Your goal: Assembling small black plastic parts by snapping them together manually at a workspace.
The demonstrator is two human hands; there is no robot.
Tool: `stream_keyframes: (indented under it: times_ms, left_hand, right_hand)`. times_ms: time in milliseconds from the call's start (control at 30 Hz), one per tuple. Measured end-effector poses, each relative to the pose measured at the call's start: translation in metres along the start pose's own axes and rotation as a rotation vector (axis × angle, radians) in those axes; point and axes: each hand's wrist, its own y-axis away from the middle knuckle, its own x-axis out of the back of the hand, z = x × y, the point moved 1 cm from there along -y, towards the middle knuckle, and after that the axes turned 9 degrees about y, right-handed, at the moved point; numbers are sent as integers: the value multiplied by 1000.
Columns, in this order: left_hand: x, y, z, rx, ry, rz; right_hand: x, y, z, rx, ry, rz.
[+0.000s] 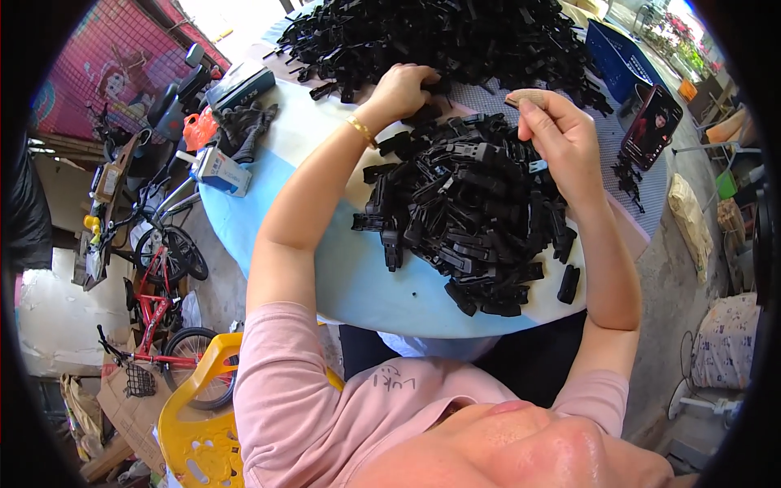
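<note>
My left hand point(405, 91), with a gold bracelet at its wrist, reaches to the near edge of the far pile of black plastic parts point(439, 41). Its fingers curl around a black plastic part point(439, 86), and the fingertips are partly hidden. Raised over the right side of the nearer pile of black plastic parts point(472, 211), my right hand point(557, 134) has thumb and index finger pinched together. A tan covering wraps the index fingertip. Something small and dark shows at the pinch, too small to name. One black part point(569, 284) lies apart at the near right.
A round table with a pale blue and white cover point(350, 285) bears both piles. On the right stand a blue basket point(622, 61) and a propped phone point(651, 126). At left are a small box point(224, 172) and dark gloves point(248, 130). A yellow chair point(203, 407) stands beside me.
</note>
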Motion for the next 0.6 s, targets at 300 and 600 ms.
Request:
stream_keyframes:
  times_ms: [300, 600]
  left_hand:
    - [48, 10, 98, 133, 678, -56]
    - [37, 29, 147, 4, 1095, 36]
  right_hand:
    - [-4, -1, 3, 289, 269, 171]
    - [3, 4, -5, 496, 210, 180]
